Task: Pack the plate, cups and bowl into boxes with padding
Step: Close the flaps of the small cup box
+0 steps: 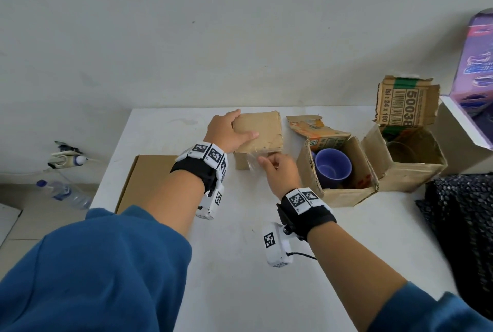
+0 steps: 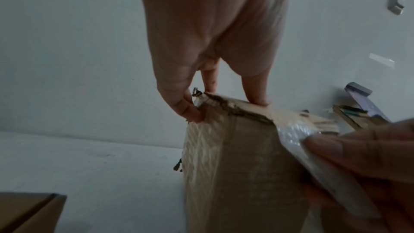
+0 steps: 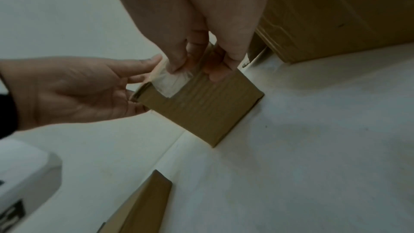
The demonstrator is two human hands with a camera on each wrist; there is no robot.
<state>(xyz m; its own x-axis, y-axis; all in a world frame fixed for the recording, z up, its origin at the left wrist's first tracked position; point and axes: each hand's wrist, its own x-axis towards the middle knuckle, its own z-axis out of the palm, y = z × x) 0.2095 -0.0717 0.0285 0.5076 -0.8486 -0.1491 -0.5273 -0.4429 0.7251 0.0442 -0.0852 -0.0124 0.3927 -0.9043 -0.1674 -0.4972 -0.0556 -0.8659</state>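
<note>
A small closed cardboard box (image 1: 262,129) stands at the back middle of the white table (image 1: 240,265). My left hand (image 1: 229,131) rests on its top left, thumb laid across the lid, fingers reaching its far edge (image 2: 241,166). My right hand (image 1: 277,169) pinches a strip of clear tape (image 1: 253,159) at the box's near top edge; in the right wrist view the clear tape (image 3: 172,81) runs over that edge of the small box (image 3: 201,109). A purple cup (image 1: 333,169) lies in an open carton (image 1: 344,195) to the right. A clear glass vessel (image 1: 400,149) sits in a second open carton (image 1: 410,177).
A flat closed cardboard box (image 1: 149,179) lies at the table's left edge. Black bubble wrap (image 1: 464,219) hangs off the right side, and a purple printed box (image 1: 477,73) stands behind it. A plastic bottle (image 1: 64,194) and a power strip (image 1: 66,158) lie on the floor at left.
</note>
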